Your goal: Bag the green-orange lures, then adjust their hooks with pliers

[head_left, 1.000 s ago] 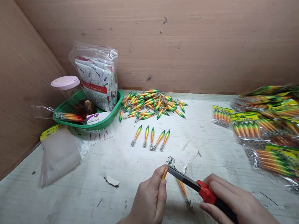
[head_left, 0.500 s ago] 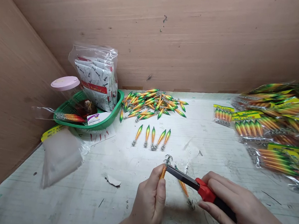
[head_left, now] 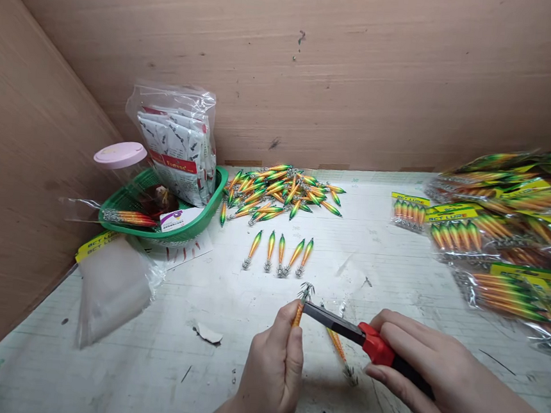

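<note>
My left hand [head_left: 274, 373] pinches an orange squid-jig lure [head_left: 299, 310] upright, its hook crown at the top. My right hand [head_left: 429, 374] grips red-handled pliers [head_left: 355, 334], whose jaws meet the lure just below the hooks. A second orange lure [head_left: 339, 348] lies on the table under the pliers. Several green-and-orange lures [head_left: 281, 254] lie in a row farther back, with a loose pile of lures [head_left: 279, 191] behind them.
A green basket [head_left: 207, 216] holding a plastic bag of packets stands at the back left beside a pink-lidded jar [head_left: 120, 154]. Clear empty bags [head_left: 111, 285] lie at the left. Packaged lures [head_left: 505, 233] are stacked at the right. Wooden walls enclose the white table.
Both hands with the lure and pliers have shifted slightly up and to the left. Nothing else on the table has moved.
</note>
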`<state>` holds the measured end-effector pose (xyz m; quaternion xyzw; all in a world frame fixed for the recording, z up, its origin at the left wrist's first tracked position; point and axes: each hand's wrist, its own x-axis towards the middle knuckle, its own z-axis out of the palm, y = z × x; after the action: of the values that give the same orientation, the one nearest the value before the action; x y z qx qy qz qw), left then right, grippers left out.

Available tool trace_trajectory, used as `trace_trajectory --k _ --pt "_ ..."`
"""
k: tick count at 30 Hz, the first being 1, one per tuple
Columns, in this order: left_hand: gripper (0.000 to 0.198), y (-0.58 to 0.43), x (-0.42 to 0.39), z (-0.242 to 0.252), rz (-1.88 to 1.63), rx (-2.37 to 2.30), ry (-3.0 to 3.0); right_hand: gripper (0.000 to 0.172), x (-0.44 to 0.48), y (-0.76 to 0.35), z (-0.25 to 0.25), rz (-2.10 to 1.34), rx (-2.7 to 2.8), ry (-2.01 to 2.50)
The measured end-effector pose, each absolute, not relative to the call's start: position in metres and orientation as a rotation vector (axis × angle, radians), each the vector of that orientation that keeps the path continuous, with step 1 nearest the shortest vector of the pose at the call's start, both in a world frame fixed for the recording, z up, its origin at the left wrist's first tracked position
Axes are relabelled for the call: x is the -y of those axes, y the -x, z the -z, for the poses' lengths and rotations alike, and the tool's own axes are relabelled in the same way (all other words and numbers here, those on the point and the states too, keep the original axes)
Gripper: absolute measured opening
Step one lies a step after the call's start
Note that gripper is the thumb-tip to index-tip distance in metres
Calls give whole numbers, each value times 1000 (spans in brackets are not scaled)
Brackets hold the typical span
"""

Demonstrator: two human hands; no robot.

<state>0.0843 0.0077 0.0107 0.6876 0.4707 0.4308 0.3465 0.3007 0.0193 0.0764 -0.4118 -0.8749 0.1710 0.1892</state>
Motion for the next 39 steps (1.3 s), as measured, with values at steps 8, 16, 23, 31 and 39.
trace_trajectory --k 8,16,23,31,39 --pt "38 -86 -8 -17 -1007 -1191 -1628 16 -17 -300 -75 -526 2432 1227" --pt "42 -86 -9 -18 -978 -1155 -1546 15 -18 -301 -75 -545 2448 1216" --pt "39 -85 -7 -13 -1045 -1168 -1643 15 -16 -301 -75 -527 2423 1223" --pt "38 -86 -6 -3 -1122 -1198 -1736 15 -20 -300 -76 -406 2463 1149" --pt "44 -90 -3 -17 -1079 -1000 -1299 11 -14 -295 -65 -557 2389 1129"
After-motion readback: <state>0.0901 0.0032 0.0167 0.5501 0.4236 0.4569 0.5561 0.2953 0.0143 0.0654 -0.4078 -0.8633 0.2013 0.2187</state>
